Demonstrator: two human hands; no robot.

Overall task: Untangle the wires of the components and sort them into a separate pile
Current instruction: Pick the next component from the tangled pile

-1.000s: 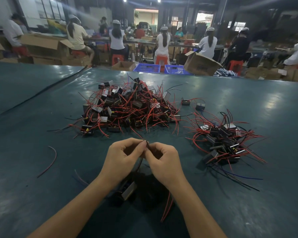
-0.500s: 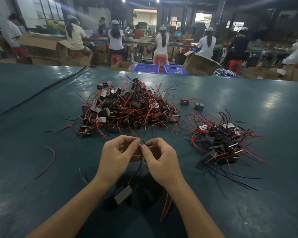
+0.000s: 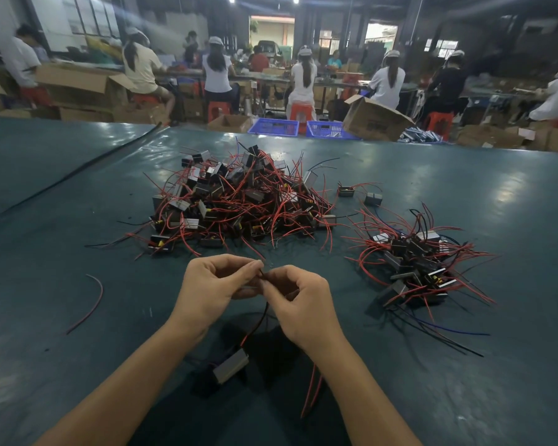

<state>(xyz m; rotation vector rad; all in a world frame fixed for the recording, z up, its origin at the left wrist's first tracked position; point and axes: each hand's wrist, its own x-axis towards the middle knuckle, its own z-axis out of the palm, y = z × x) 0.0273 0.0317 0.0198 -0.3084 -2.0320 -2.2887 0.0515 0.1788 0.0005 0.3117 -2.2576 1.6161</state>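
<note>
Green counter [image 3: 78,349]: my left hand [image 3: 216,284] and right hand [image 3: 300,300] still pinch the same wires [image 3: 264,312], component [image 3: 231,365] hanging beneath, barely moved this past second. I judge it not yet freed; sorted pile [image 3: 413,265] waits right.

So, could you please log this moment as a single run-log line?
step: untangling | left hand: pinches wire | right hand: pinches wire | component: below hands | tangled pile: ahead | sorted pile: right
</note>
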